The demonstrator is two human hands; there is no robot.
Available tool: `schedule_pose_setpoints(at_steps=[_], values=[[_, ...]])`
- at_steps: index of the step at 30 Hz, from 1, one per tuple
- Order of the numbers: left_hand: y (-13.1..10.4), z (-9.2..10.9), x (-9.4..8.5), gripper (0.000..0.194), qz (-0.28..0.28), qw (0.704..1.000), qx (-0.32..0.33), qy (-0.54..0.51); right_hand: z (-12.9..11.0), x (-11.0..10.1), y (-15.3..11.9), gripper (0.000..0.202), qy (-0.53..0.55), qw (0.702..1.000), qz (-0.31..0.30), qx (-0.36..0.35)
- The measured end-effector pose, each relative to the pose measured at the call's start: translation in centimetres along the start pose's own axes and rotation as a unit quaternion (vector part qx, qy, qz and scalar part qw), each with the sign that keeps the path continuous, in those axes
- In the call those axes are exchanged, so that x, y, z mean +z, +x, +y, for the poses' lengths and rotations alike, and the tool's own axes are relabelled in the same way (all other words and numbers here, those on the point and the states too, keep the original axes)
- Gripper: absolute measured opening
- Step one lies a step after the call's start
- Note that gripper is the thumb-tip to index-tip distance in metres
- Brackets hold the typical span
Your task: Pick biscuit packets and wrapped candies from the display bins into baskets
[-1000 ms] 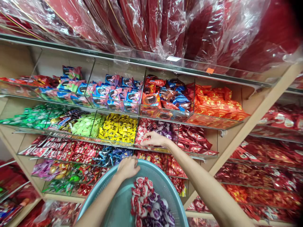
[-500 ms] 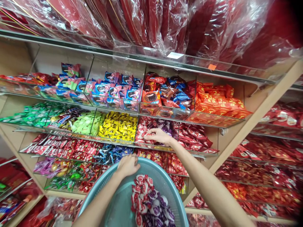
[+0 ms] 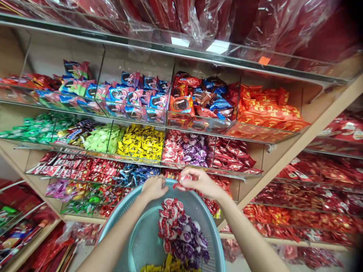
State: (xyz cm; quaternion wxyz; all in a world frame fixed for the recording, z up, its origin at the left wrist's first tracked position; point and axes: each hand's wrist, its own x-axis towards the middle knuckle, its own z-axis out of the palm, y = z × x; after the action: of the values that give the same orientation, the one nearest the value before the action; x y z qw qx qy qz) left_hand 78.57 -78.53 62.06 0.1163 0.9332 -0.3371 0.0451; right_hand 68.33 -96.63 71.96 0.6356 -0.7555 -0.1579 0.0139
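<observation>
My left hand (image 3: pixel 153 188) is closed over the far rim of a teal mesh basket (image 3: pixel 113 223). Above that rim, a little to the right, my right hand (image 3: pixel 200 183) pinches red-and-white wrapped candies (image 3: pixel 185 181). Inside the basket lie red-and-white candies (image 3: pixel 169 219), purple-and-white candies (image 3: pixel 190 241) and, at the bottom edge of the view, yellow-wrapped ones (image 3: pixel 167 264). Just beyond my right hand, a shelf compartment holds more red-and-white candies (image 3: pixel 172 147) beside purple ones (image 3: pixel 195 149).
Clear dividers split the shelves. Yellow candies (image 3: pixel 141 143) fill one bin, green packets (image 3: pixel 36 128) another. Blue-and-pink packs (image 3: pixel 121 94) and orange packs (image 3: pixel 266 105) sit higher up. A glass shelf edge (image 3: pixel 136 41) crosses above; a slanted wooden side panel (image 3: pixel 314 124) stands at right.
My right hand has come out of the red-and-white candy compartment, down to above the basket rim, with candies in its fingers. Yellow candies now show in the basket as the view tilted down.
</observation>
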Motion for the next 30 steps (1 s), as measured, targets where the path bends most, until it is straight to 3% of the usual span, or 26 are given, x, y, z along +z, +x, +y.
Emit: schedule_pose_setpoints(at_steps=[4,7,11,15,23,30], values=[[0.0,0.1,-0.1,0.021,0.007,1.0,0.004,0.005,6.2,2.8,-1.9,0.028,-0.128,0.991,0.01,0.021],[-0.1,0.1,-0.1,0.02,0.018,1.0,0.006,0.015,9.8,4.8,-2.9,0.025,-0.329,0.943,0.025,-0.04],[-0.1,0.0,0.1,0.02,0.026,0.999,0.01,0.021,12.3,6.6,-3.6,0.024,-0.515,0.854,-0.03,-0.07],[-0.1,0.0,0.3,0.02,0.025,1.0,0.007,0.018,13.3,6.8,-3.7,0.022,-0.569,0.815,-0.05,-0.096],[-0.1,0.1,0.1,0.021,0.028,0.999,0.006,0.022,13.9,6.5,-4.8,0.034,-0.543,0.829,-0.07,-0.113],[-0.1,0.3,-0.1,0.019,0.01,1.0,-0.01,0.004,14.0,5.8,-5.4,0.044,-0.448,0.886,-0.038,-0.108]])
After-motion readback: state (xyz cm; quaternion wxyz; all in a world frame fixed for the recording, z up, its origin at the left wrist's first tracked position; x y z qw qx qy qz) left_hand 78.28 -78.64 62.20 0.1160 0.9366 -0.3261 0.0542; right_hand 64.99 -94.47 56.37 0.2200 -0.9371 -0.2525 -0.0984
